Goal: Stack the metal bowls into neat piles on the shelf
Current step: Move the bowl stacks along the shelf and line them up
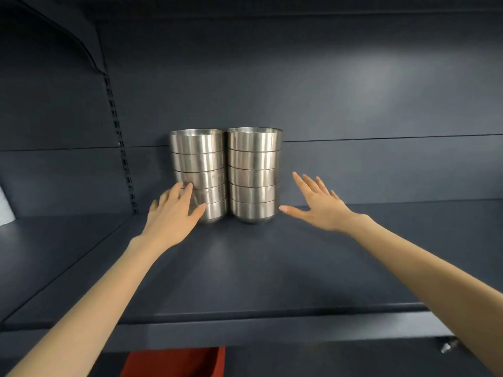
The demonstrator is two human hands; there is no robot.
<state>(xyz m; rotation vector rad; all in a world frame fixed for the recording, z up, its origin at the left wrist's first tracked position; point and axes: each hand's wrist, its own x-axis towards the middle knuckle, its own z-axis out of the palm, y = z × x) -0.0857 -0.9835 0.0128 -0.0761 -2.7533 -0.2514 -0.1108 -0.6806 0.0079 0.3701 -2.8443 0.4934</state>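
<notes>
Two piles of several nested metal bowls stand side by side at the back of the dark shelf: the left pile and the right pile. They nearly touch and look upright. My left hand rests with spread fingers against the lower left side of the left pile, its thumb on the bottom bowl. My right hand is flat and spread just right of the right pile, with its thumb tip close to the bottom bowl and the fingers apart from the pile.
A slotted upright rail runs down the back wall left of the piles. The shelf's front edge lies below my forearms. A red object shows under the shelf, and a small metal fitting sits at lower right.
</notes>
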